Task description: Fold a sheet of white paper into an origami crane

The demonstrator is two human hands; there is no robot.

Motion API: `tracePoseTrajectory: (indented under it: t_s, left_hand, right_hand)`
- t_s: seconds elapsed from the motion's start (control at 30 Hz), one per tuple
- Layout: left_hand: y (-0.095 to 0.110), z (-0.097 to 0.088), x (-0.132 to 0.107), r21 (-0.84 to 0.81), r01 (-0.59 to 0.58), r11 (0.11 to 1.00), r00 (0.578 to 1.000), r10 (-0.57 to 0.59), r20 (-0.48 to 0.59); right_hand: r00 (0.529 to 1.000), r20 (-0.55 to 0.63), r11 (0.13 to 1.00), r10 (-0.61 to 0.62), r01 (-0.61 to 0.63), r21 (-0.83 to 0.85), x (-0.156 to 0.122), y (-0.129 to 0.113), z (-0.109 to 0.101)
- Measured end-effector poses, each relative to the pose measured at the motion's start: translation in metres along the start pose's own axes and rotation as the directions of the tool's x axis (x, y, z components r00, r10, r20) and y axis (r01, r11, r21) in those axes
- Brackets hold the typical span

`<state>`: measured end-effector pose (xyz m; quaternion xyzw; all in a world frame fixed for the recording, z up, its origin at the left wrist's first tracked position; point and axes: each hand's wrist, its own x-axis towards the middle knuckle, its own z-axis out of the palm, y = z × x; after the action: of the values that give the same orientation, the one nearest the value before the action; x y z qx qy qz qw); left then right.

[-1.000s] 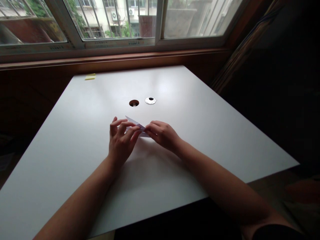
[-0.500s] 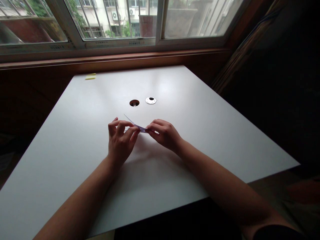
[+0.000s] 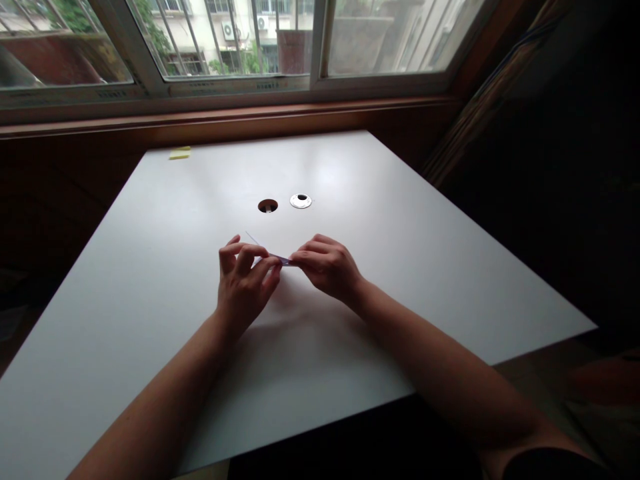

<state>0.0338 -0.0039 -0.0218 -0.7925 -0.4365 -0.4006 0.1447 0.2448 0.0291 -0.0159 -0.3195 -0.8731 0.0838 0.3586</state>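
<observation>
Between my hands is a small piece of folded purple paper (image 3: 283, 261), seen nearly edge-on above the white table (image 3: 350, 373). My left hand (image 3: 244, 270) pinches its left part between thumb and forefinger, with the other fingers curled and the little finger raised. A thin pale point of the paper sticks up beyond those fingers. My right hand (image 3: 327, 265) is closed on the paper's right end, fingers bent together over the thumb. Much of the paper is hidden behind the fingers, so its full shape cannot be made out.
A round cable hole (image 3: 268, 206) opens in the tabletop beyond my hands, and its loose round cover (image 3: 301, 201) lies to the right of it. Yellow paper slips (image 3: 180, 153) lie at the far left edge. Past the table is a barred window (image 3: 225, 40).
My right fingers have bent further over the paper's end, and the hand has risen slightly. The paper's upright point shows less, and the left hand has shifted a little.
</observation>
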Motion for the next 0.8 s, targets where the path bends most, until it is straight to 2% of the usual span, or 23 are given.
tracePoseTrajectory:
  t_s: [0.17, 0.4, 0.67, 0.8]
  left_hand:
    - [-0.003, 0.0, 0.0, -0.015, 0.044, 0.999, 0.999, -0.044, -0.013]
    - [-0.004, 0.001, 0.0, -0.029, 0.073, 0.997, 0.997, -0.073, -0.005]
    - [-0.006, 0.0, 0.001, -0.02, 0.06, 0.998, 0.998, -0.06, 0.004]
    - [-0.008, 0.0, 0.001, -0.01, 0.071, 0.997, 0.997, -0.071, -0.008]
  right_hand:
    - [0.998, -0.058, 0.999, 0.035, -0.034, 0.008, 0.0, 0.004, -0.004]
    - [0.993, -0.118, 1.0, 0.012, -0.01, 0.012, -0.001, 0.008, -0.004]
    - [0.991, -0.118, 0.997, 0.067, -0.063, 0.043, -0.002, 0.01, -0.006]
    - [0.98, -0.165, 0.992, 0.114, -0.105, 0.064, -0.003, 0.015, -0.008]
